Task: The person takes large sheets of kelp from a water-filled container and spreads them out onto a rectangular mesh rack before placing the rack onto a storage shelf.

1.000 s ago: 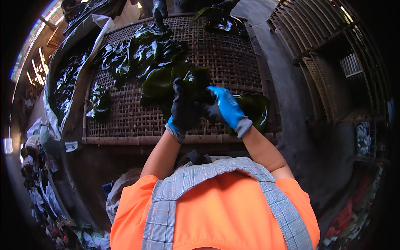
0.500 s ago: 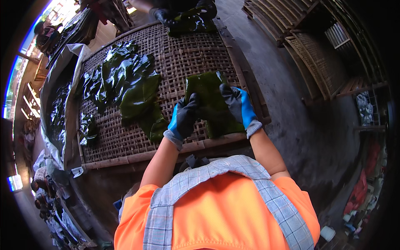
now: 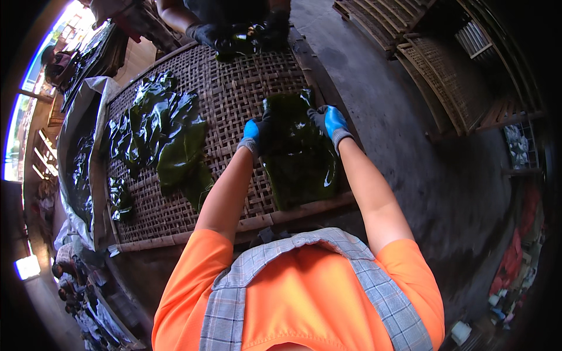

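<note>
A wet, glossy dark green sheet (image 3: 295,155), like kelp or a large leaf, is spread over the near right part of a woven bamboo rack (image 3: 234,88). My left hand (image 3: 256,130), in a blue and black glove, grips its left side, the fingers partly hidden against the dark green. On the opposite edge my right hand (image 3: 329,121), gloved the same way, has its fingers closed at the sheet. To the left lies a crumpled pile of similar green sheets (image 3: 155,126), with a flatter piece (image 3: 181,158) at its near side.
Across the rack, a co-worker's dark-gloved hands (image 3: 243,38) handle more green sheets. A pale sack (image 3: 96,93) holding green material stands against the rack's left side. Bamboo shelving (image 3: 445,82) rises at the right, beyond grey floor (image 3: 386,105).
Both my hands have moved farther away, and the sheet now lies spread flatter and longer. The co-worker's hands have shifted left and bunched their green sheets more compactly.
</note>
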Motion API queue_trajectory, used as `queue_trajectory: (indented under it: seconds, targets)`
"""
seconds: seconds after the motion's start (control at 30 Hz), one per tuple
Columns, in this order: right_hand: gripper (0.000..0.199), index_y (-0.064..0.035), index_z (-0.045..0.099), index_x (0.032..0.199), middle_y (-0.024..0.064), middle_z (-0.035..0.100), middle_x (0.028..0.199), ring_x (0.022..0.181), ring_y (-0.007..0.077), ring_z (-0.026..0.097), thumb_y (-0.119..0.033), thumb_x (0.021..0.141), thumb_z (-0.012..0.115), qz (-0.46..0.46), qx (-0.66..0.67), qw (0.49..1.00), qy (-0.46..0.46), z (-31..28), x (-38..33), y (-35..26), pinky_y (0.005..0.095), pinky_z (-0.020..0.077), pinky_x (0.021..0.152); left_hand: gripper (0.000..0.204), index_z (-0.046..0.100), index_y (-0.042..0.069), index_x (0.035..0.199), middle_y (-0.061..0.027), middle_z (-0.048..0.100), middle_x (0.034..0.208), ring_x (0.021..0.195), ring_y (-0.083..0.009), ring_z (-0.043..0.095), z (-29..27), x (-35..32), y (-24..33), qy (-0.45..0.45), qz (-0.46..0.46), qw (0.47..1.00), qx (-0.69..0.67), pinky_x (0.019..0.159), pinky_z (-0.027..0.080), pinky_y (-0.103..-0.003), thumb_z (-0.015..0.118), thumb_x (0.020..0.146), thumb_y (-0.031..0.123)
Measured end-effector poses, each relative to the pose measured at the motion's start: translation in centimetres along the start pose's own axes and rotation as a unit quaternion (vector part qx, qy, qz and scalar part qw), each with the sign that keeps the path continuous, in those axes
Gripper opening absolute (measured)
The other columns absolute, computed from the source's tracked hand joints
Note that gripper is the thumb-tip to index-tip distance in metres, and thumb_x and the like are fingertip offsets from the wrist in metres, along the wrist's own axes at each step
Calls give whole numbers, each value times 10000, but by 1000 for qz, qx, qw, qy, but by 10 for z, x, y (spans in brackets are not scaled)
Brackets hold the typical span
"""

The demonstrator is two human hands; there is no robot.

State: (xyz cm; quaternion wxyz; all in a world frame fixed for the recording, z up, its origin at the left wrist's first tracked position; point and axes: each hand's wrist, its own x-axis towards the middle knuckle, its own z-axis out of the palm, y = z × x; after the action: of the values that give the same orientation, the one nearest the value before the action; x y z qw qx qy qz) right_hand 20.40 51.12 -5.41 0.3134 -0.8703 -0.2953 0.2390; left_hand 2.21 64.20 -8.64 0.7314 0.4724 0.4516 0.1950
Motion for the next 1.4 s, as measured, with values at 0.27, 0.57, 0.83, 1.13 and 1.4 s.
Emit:
queue_trajectory:
  seconds: [0.27,0.57,0.83,1.13,1.4]
  targets:
    - [447,10,648,924,212,662,886,829,371,633,-426,837,595,-61,-203,975,69,-45,-27,-44,433,486,733,411,624,5,936,-64,640,748,605,-163,598,-19,-84,56,12,3,987,162,541,464,-281,582,896,412]
    - [404,-37,587,1174,146,672,958,833,235,653,-289,861,627,-296,93,929,-203,95,-106,-161,330,507,754,937,318,23,1386,-266,443,1298,1187,-397,442,-222,-181,18,504,226,676,488,982,384,-430,708,708,538]
    - [555,-92,547,1222,163,537,1263,1096,302,534,-354,751,680,-499,-301,801,-138,228,-155,-237,393,437,918,581,627,89,1106,-174,634,1087,968,-352,613,-303,-159,28,287,7,859,423,831,479,-444,660,745,543]
    - [317,-8,587,1159,84,627,1111,975,147,605,-94,860,648,-142,287,928,-193,180,-183,-261,288,500,871,192,601,-15,1027,-86,642,1055,934,-163,609,-369,-172,94,124,428,894,35,804,492,-271,589,835,-23]
    - [367,16,476,1284,92,562,1213,1021,119,569,-43,925,522,-175,425,845,-272,160,-227,-312,222,472,896,523,429,-9,1316,-153,536,1266,1165,-249,517,-372,-238,138,-167,276,876,-357,1019,390,-358,444,957,372]
